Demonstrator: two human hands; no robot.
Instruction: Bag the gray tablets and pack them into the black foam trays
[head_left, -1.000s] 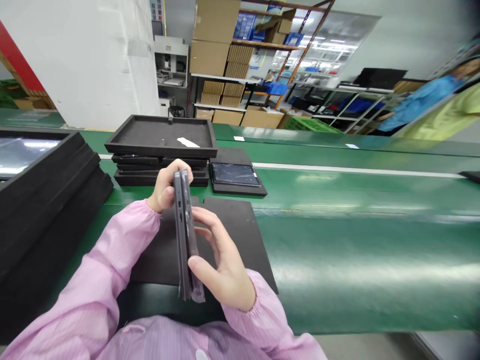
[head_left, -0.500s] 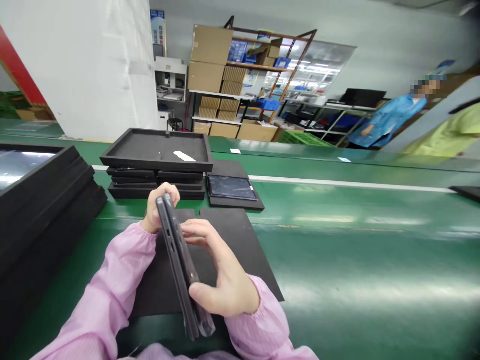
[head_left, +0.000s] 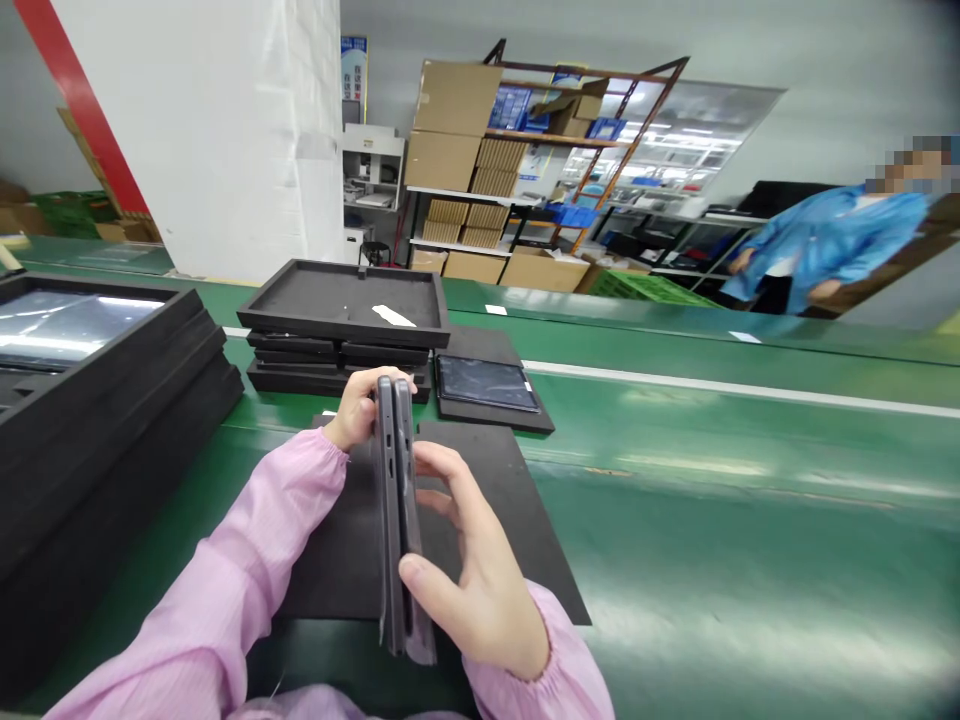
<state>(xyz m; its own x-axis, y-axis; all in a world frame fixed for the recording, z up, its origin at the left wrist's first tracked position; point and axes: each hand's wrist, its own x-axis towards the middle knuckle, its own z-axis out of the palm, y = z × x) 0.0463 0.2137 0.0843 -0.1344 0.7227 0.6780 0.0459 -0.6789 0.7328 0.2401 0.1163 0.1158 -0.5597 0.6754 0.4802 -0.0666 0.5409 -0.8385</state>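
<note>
Two dark tablets (head_left: 390, 500) stand on edge side by side, their thin sides with port slots facing up at me; clear film shows at the near end. My left hand (head_left: 360, 410) is closed around their far end. My right hand (head_left: 480, 570) rests against the right-hand tablet, thumb near the close end and fingers farther up, curved round a gap. Under them lie flat black foam boards (head_left: 495, 500). Another tablet (head_left: 486, 383) lies screen up on a black foam piece just beyond.
A stack of black foam trays (head_left: 345, 300) stands beyond my left hand, a white strip in the top one. At left rises a taller foam tray stack (head_left: 112, 400) with a shiny screen on top. Across the green bench (head_left: 712, 540) stand shelves with cartons (head_left: 450, 110) and a person in blue (head_left: 832, 245).
The tablets have turned from leaning to nearly straight in view, and their near ends now sit closer together. Both hands keep their places on them. My view has swung left.
</note>
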